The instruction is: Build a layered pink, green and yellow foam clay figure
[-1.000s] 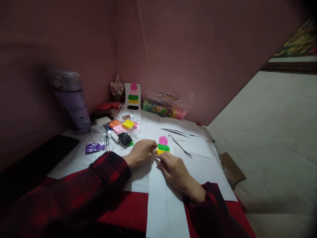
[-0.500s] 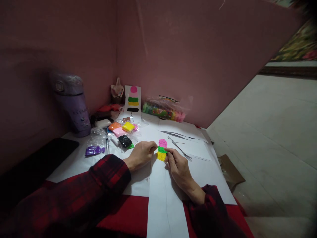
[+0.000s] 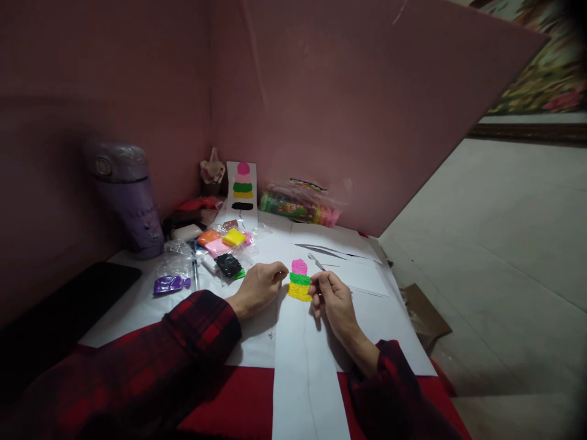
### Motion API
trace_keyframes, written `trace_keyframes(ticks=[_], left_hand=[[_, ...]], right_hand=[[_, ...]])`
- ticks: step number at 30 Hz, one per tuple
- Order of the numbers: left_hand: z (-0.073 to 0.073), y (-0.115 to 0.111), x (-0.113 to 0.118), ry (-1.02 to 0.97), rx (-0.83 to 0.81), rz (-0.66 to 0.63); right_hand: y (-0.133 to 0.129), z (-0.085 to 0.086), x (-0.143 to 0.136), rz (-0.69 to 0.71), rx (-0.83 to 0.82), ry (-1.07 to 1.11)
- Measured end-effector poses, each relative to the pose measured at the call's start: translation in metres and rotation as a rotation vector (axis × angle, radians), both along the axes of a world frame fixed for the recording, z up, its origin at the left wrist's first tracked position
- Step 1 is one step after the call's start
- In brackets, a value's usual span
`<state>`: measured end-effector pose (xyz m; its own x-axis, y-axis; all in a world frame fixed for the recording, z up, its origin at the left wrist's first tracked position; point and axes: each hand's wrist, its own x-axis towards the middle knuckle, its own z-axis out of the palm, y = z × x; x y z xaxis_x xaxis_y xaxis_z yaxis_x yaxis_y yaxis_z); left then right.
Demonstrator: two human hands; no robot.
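A white paper strip (image 3: 306, 360) bears stacked clay shapes: a pink round (image 3: 299, 266), a green band (image 3: 299, 279) and a yellow band (image 3: 299, 292). At the left edge of the green band, my left hand (image 3: 261, 287) is closed with thumb and fingertips together; what it pinches, if anything, is too small to see. My right hand (image 3: 335, 305) is at the right edge of the green and yellow bands, thumb and forefinger close together, other fingers curled. Anything between them cannot be made out. A metal tool (image 3: 316, 263) lies partly behind my right hand.
Bagged clay pieces, including black (image 3: 228, 265), yellow (image 3: 234, 237) and purple (image 3: 171, 285), lie at the left. A purple bottle (image 3: 132, 201) stands behind them. At the back are a coloured card (image 3: 243, 189) and a clay pack (image 3: 298, 208).
My right hand has drawn slightly back to the right, uncovering more of the green and yellow bands. My left hand stays nearly in place. The view has shifted slightly.
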<state>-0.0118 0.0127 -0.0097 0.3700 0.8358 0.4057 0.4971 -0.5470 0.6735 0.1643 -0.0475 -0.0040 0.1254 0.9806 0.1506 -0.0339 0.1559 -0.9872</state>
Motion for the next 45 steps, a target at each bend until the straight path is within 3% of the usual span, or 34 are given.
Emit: trace_keyframes(ticks=[13,18,23,29,38,45], left_hand=[[0.001,-0.001,0.002,-0.005,0.003,-0.013],[0.0,-0.002,0.002,-0.009,0.018,-0.04],[0.0,-0.003,0.002,-0.019,0.025,-0.042],[0.001,-0.003,0.001,-0.034,0.033,-0.041],[0.002,-0.002,0.0,-0.075,0.004,-0.004],[0.002,0.004,-0.003,-0.272,-0.018,0.122]], right_hand=[[-0.001,0.002,-0.004,-0.009,0.044,-0.046],[0.002,0.0,0.0,-0.069,0.025,0.05],[0.004,-0.001,0.004,-0.001,0.005,0.184],[0.005,0.0,0.002,0.026,-0.014,0.171],[0.006,0.006,0.007,-0.152,0.062,0.168],[0.009,0.008,0.01,-0.247,0.101,0.19]])
